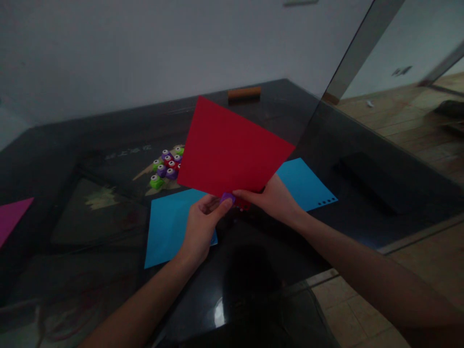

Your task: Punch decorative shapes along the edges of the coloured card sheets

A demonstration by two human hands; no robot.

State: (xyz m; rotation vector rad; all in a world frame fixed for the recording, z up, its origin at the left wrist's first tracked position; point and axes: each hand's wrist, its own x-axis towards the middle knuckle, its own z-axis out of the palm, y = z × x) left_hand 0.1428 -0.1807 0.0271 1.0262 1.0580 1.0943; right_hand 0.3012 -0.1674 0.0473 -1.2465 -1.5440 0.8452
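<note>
A red sheet (234,147), flat, matte and four-cornered, is held up at a slant over the table (250,280), its straight edges crisp and its face smooth and evenly coloured. The left hand (201,220) has its fingers closed around a small purple piece (227,197) at the sheet's near edge, the thumb pressing on top and the other fingers curled beneath. The right hand (279,200) grips the sheet near the same edge — thumb stretched toward the purple piece, the remaining fingers mostly hidden behind the sheet. Just below the thumbs shows a small red patch (243,204) with dark spots; whether it belongs to the sheet I cannot tell. On the table, to the left, a plain blue sheet (168,224) lies partly under the left hand; to the right, another blue sheet (302,181) carries a row of small dark marks along its near edge. Beyond the left one, partly screened by the red sheet, sit rounded toys (168,165) in green, purple and red, each with a bulging white eye. A smooth orange-brown cylinder (244,94) lies near the white wall (145,53), and a pink sheet (13,216) enters at the far left. The tabletop is dark and glossy — it throws back a pale, blurred light in front.
</note>
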